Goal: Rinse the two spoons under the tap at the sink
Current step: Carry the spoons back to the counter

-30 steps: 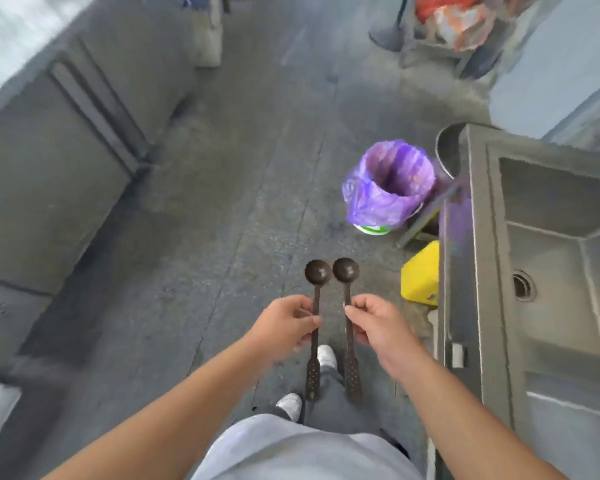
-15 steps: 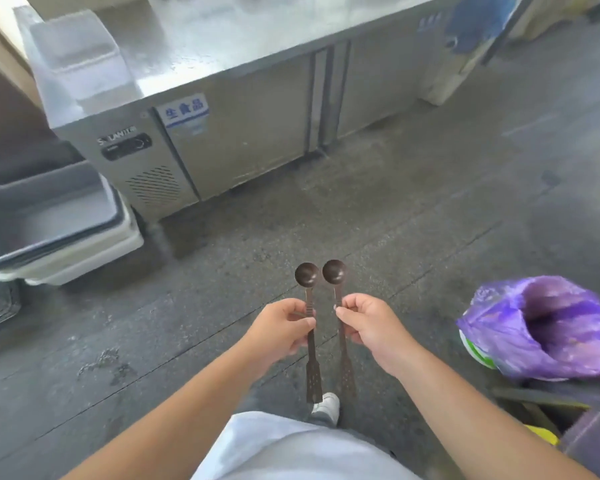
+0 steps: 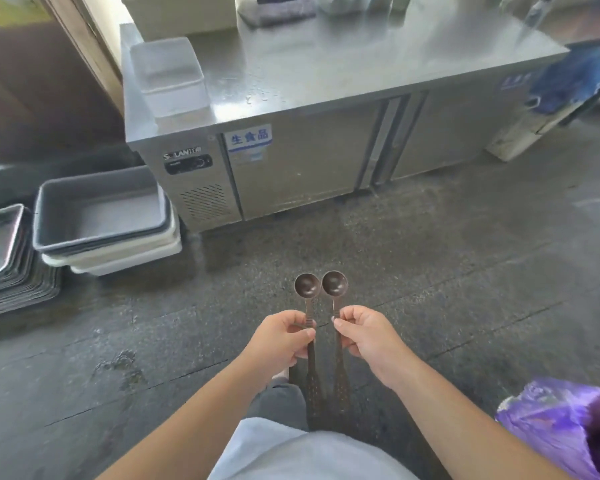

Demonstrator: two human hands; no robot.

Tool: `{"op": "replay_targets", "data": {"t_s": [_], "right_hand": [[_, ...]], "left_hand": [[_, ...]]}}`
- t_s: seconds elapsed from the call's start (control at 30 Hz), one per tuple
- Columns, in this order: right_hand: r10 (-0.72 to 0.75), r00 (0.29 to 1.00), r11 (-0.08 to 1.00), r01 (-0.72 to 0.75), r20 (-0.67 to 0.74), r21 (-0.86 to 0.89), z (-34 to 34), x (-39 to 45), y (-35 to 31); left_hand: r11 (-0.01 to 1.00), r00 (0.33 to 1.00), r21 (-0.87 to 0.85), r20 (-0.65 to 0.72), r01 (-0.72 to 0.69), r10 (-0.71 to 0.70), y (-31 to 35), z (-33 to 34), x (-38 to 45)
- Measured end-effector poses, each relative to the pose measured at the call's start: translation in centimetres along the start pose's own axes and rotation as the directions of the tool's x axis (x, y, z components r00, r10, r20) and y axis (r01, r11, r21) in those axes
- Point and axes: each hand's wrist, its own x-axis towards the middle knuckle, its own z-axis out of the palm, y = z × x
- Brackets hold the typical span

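Note:
I hold two dark long-handled spoons side by side over the wet floor, bowls up and away from me. My left hand (image 3: 280, 339) grips the left spoon (image 3: 307, 285) by its handle. The right spoon (image 3: 334, 284) is gripped the same way by my right hand (image 3: 368, 337). Their round bowls nearly touch. Both flat perforated handle ends hang down below my hands. No sink or tap is in view.
A steel under-counter fridge (image 3: 302, 161) stands ahead, with a clear plastic tub (image 3: 168, 76) on its top. Stacked grey and white bins (image 3: 101, 216) and metal trays (image 3: 4, 251) sit on the floor at left. A purple bag-lined bucket (image 3: 565, 424) is at lower right.
My view has swung left, away from the sink and the purple bucket, to face the steel fridge. Both hands keep the spoons in the same grip in front of me.

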Motion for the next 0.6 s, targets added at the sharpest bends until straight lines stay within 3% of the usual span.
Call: {"op": "replay_targets", "data": {"t_s": [0.33,0.6], "right_hand": [[-0.035,0.999,0.999,0.034,-0.029,-0.021,2.6,12.3,-11.5],[-0.058,0.997,0.989,0.063,0.045,-0.133,4.9,22.9,-19.7]], "left_hand": [[0.996,1.000,0.088,-0.005,-0.026,0.027,9.5,-9.7,10.3],[0.999,0.992,-0.034,-0.126,-0.001,-0.003,14.7,-16.6,17.9]]}}
